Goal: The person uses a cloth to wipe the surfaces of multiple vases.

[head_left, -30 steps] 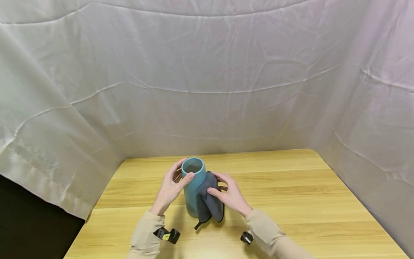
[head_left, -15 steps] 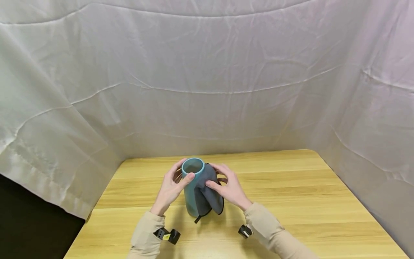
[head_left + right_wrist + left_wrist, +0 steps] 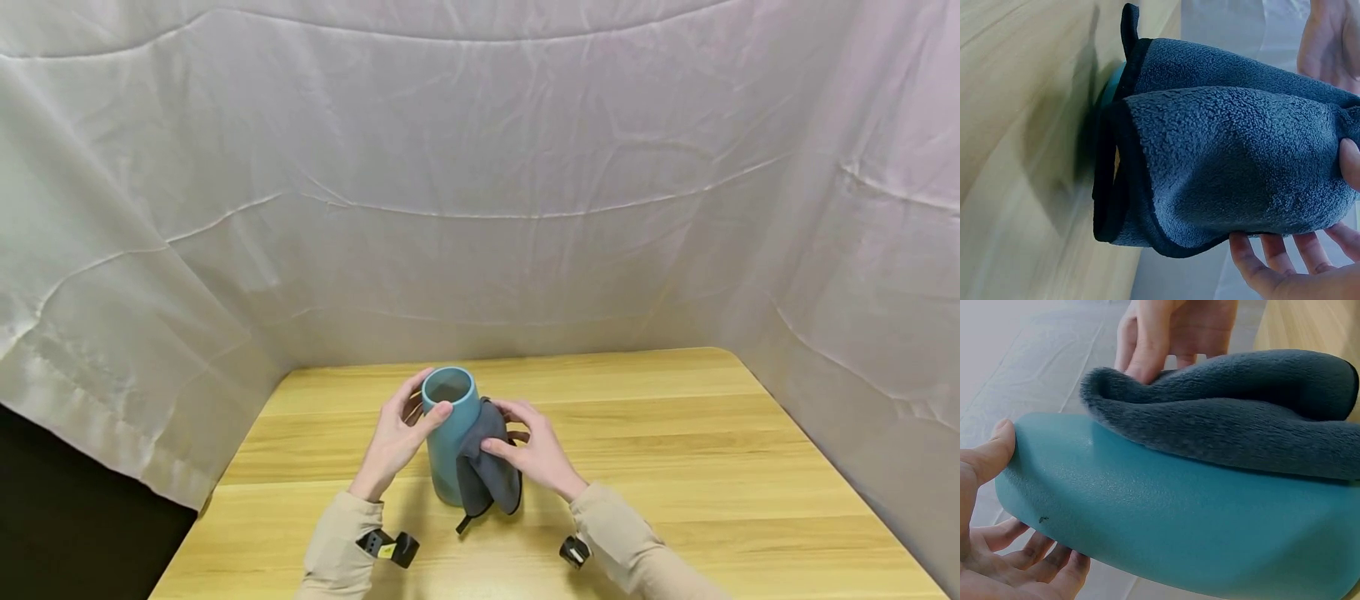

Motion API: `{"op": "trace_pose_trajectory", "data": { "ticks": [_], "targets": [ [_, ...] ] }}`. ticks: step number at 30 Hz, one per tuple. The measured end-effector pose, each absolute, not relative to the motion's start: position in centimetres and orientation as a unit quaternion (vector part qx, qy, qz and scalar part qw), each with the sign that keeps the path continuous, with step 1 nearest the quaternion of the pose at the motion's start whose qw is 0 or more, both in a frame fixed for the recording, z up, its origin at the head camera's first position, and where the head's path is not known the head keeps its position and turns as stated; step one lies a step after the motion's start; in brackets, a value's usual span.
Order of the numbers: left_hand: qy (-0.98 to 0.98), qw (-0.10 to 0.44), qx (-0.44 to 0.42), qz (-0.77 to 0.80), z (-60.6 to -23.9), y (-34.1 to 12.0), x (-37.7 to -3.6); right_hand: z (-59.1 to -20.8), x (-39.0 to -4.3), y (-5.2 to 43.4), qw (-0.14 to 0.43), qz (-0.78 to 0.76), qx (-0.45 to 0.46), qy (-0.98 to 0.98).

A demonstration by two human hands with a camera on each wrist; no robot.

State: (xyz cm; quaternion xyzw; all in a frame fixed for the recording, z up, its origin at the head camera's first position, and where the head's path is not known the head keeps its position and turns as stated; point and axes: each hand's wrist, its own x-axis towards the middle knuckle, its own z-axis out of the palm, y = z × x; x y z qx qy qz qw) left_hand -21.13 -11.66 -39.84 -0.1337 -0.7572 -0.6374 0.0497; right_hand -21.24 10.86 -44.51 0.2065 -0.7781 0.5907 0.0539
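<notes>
Nearest the viewer, two beige sleeves (image 3: 333,533) enter from the lower edge, each with a small black camera strapped at the wrist. The left hand (image 3: 393,437) grips the teal vase (image 3: 448,433) near its top: the thumb lies on the near side just under the rim and the other fingers curl round the far side, as the left wrist view confirms (image 3: 997,453). The vase stands upright on the wooden table (image 3: 675,467), a little left of its middle and towards the near edge, with its round mouth open and nothing visible inside. The right hand (image 3: 536,450) presses a folded dark grey cloth (image 3: 487,467) against the right flank of the vase, fingers partly bent round the bunched fabric; the right wrist view shows the fingertips (image 3: 1260,269) hooked under the cloth's black-bound edge, and a small hanging loop trails from the lower corner. The cloth sits at mid-height on the wall, covering roughly the lower right side, while the rim, the left side and the near face remain bare. Judging from this, wiping of the outside is under way rather than complete: one flank is in contact, and the remaining surfaces and the inside show no sign either way of having been treated. Behind the table hangs a creased white sheet (image 3: 480,183).
</notes>
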Motion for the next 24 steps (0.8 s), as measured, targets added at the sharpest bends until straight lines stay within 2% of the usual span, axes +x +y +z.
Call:
{"op": "trace_pose_trajectory", "data": {
  "ticks": [11, 24],
  "targets": [
    [-0.752, 0.049, -0.138, -0.642, -39.8, -11.5, -21.1, -41.8, -21.5, 10.6, 0.110, 0.591, 0.244, -0.761],
    [-0.755, 0.052, -0.137, -0.639, -39.8, -11.4, -21.1, -43.8, -21.3, 11.1, 0.072, 0.589, 0.221, -0.774]
  ]
}}
